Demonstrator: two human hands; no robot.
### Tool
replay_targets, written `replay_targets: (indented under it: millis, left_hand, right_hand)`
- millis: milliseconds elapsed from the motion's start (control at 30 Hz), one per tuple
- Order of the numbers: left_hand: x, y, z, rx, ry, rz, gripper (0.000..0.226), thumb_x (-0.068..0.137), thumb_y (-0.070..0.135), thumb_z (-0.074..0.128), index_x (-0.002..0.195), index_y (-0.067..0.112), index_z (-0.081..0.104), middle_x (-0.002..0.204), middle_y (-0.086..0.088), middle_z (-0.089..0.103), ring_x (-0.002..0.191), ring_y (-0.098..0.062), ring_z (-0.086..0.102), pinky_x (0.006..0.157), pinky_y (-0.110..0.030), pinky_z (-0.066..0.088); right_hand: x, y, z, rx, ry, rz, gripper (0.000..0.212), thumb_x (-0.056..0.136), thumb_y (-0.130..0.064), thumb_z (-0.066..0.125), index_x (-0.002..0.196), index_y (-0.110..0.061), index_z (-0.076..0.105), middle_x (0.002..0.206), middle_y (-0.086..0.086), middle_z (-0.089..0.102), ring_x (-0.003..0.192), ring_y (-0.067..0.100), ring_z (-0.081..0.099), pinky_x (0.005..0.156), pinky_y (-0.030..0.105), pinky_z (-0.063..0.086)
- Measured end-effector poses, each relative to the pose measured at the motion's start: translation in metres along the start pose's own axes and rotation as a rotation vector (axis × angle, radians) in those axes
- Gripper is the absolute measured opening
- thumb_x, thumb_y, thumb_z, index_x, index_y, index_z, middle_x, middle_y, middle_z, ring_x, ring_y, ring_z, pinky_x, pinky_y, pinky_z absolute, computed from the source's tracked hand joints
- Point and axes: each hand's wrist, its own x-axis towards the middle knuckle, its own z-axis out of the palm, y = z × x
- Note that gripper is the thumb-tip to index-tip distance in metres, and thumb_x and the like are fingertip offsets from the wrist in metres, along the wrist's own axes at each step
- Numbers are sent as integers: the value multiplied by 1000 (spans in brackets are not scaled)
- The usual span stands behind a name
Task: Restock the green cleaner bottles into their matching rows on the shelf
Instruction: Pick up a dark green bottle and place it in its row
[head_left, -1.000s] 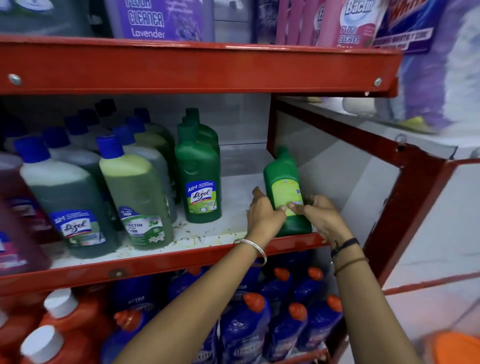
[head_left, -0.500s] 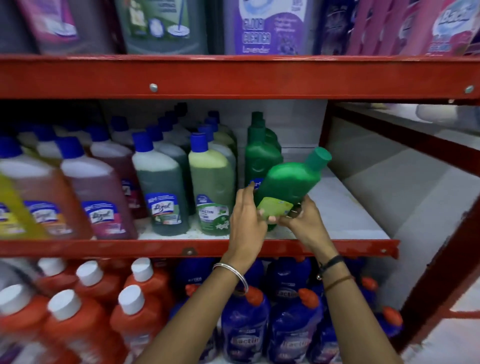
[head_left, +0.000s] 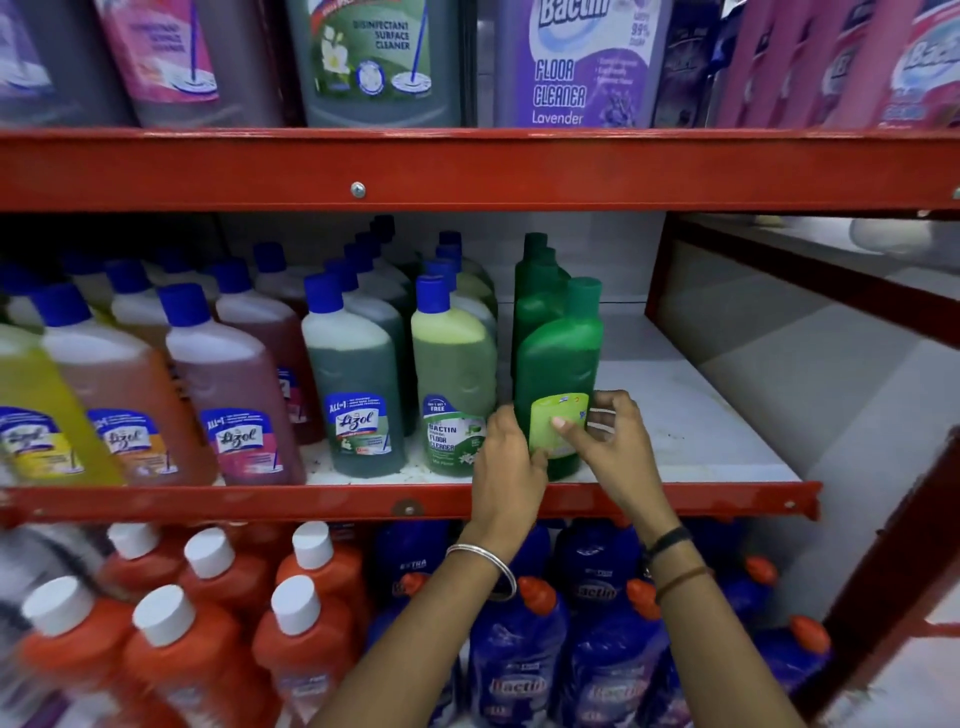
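Observation:
A solid green cleaner bottle (head_left: 558, 358) with a green cap and a yellow-green label stands upright at the front of the middle shelf (head_left: 691, 415). It heads a row of matching green bottles (head_left: 537, 280) running back behind it. My left hand (head_left: 511, 457) grips its lower left side. My right hand (head_left: 608, 436) holds its lower right, with fingers over the label.
Left of the green row stand rows of blue-capped bottles: pale green (head_left: 453, 374), dark green (head_left: 353, 384), pink (head_left: 234, 395) and yellow. Bare white shelf lies to the right. Red beams (head_left: 467, 166) frame the shelf. Orange and blue bottles (head_left: 519, 665) fill the shelf below.
The green bottle was tilted in both hands to the right of the row; now it stands upright at the row's front. The view has shifted left.

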Motion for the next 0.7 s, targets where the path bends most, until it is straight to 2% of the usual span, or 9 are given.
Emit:
replay_targets:
  millis: [100,167,200,267,333,433,500,600,700]
  left_hand:
    - [3,-6,-7,-115,23,37,38,81,10,63,116,5,48,113,-17,62,103,-33,58,85,-40,48]
    - [0,-12,-12,-244,30,110,17,85,4,55,102,7,57,96,-14,66,89,-28,62,75,-35,51]
    - [-4,-15,-14,-294,18,151,16,86,0,49,96,7,59,91,-12,64,82,-24,61,71,-31,51]
    - [-11,-19,-16,-360,-44,201,25,87,-7,41,97,4,60,93,-11,58,80,-11,57,71,-16,50]
    - [-14,-21,-17,-359,-85,226,32,88,-8,39,108,6,60,106,-9,58,92,-8,57,82,-9,47]
    - [-11,-17,-16,-338,-141,227,38,89,-5,43,123,10,51,124,-5,51,112,-10,51,96,-14,39]
    - [-9,-11,-15,-331,-172,202,46,90,-3,43,134,11,38,135,-5,41,121,-16,46,102,-21,37]
    - [-5,-5,-14,-290,-205,144,57,91,-4,39,143,8,18,147,-9,27,130,-12,31,98,-5,19]
    - [-1,-5,-12,-313,-216,81,69,88,-9,39,146,6,5,153,-11,17,128,-3,20,87,13,9]
  right_hand:
    - [-6,-10,6,-112,40,7,67,66,-47,76,116,-12,48,117,4,38,102,18,53,86,25,46]
    - [-6,-19,8,-205,19,28,81,59,-61,73,118,-12,46,114,4,34,104,19,47,92,31,45]
    - [-4,-22,9,-233,15,36,83,58,-62,72,117,-11,46,112,4,34,103,19,45,91,31,44]
    - [-1,-26,9,-240,15,37,78,60,-56,76,117,-11,48,111,6,35,100,16,42,88,27,42]
    - [0,-27,8,-231,13,7,67,67,-46,76,118,-11,51,112,7,41,98,16,46,84,25,41]
    - [-1,-23,6,-192,45,-63,46,73,-36,73,111,-15,59,110,8,56,100,22,57,84,31,47]
    - [-1,-18,3,-145,47,-76,35,76,-29,72,108,-18,61,110,7,55,101,22,58,87,32,48]
    - [0,-14,-6,60,-36,-93,33,81,-17,68,112,-19,57,113,8,60,103,20,63,88,33,53]
    - [3,-8,-12,266,-156,-61,35,87,-5,58,119,-13,49,114,3,62,99,3,64,82,20,54]
